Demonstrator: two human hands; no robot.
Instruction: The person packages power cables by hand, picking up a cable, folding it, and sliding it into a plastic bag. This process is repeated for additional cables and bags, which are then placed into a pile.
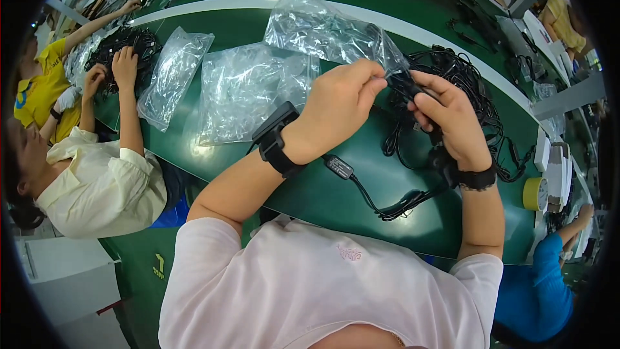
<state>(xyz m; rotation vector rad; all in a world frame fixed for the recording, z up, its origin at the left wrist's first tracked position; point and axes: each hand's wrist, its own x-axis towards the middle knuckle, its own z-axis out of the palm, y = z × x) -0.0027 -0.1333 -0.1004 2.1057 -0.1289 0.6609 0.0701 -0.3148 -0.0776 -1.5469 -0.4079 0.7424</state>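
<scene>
My left hand (342,106) pinches the open end of a clear plastic bag (323,26), which stretches away to the far left. Close beside it, my right hand (449,110) is closed on a bundled black cable (403,84). The end of this bundle is at the bag's mouth; how far it reaches inside is hard to make out. Behind my right hand lies a heap of black cables (475,84). A small black inline box (339,167) on a cord rests on the table below my hands. Black bands circle both my wrists.
More clear bags (255,87) lie flat on the green table (290,187) to the left. Co-workers sit at left, one with hands in another cable pile (132,45). A yellow tape roll (535,194) stands by white boxes (557,174) at right. A white strip (226,4) crosses behind.
</scene>
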